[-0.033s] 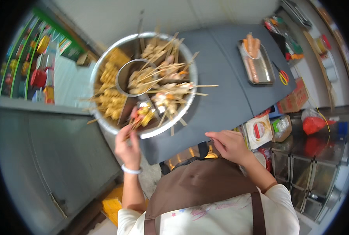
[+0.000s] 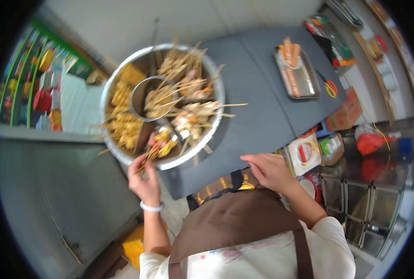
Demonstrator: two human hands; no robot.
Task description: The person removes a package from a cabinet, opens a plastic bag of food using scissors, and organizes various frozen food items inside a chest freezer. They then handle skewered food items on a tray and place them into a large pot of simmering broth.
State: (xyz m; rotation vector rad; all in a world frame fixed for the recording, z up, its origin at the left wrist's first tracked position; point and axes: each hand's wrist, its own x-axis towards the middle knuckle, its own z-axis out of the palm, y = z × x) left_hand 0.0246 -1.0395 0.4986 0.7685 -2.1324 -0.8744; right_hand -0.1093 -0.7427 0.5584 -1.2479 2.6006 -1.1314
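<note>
My left hand [image 2: 144, 182], with a white band at the wrist, is closed around the stick ends of several skewers [image 2: 159, 144]. Their red and yellow food lies in the front compartment of a large round metal pot [image 2: 175, 162]. Thin walls split this pot around a central ring [image 2: 133, 100]. Other compartments hold yellow folded skewers [image 2: 123, 128], pale skewers [image 2: 173, 65] and white and orange skewers [image 2: 193, 122], many sticks poking past the rim. Over the table's near edge, my right hand [image 2: 269, 172] has its index finger stretched out and thumb apart, with nothing visible in it.
On the grey table [image 2: 253, 107], a metal tray [image 2: 310, 83] carries sausages [image 2: 290, 53] and a white cup. Scissors with red and yellow handles [image 2: 330, 88] lie beside it. Boxes [image 2: 345, 111] and a red bag [image 2: 370, 143] crowd the right side; a grey cabinet [image 2: 53, 186] stands left.
The pot, table and tray sit slightly further left in the picture. My left hand has shifted a little left and down, still holding the skewers. My right hand has hardly moved.
</note>
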